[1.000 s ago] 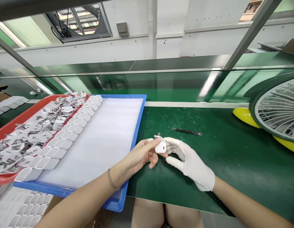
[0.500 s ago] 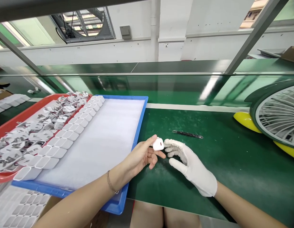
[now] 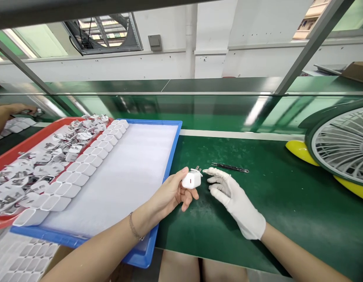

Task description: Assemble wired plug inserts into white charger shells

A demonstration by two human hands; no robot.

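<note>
My bare left hand (image 3: 171, 192) grips a white charger plug (image 3: 191, 180) between thumb and fingers, above the green bench. A small port shows on its near face, and metal prongs stick out at the upper right. My right hand (image 3: 238, 205), in a white glove, is open with its fingers spread. Its fingertips are close to the prongs; whether the index finger touches them I cannot tell. Black tweezers (image 3: 230, 167) lie on the bench just beyond the glove.
A blue tray (image 3: 173, 150) at left carries rows of white plastic housings (image 3: 78, 178). Beside it, a red tray (image 3: 11, 156) is heaped with plug parts with prongs (image 3: 49, 156). A fan (image 3: 345, 143) stands at right. Another person's arm (image 3: 4, 115) reaches in at far left.
The charger plug has turned in my left hand, bringing its prongs into view, and moved slightly left. My right fingers have spread a little. Another person's arm has appeared at far left.
</note>
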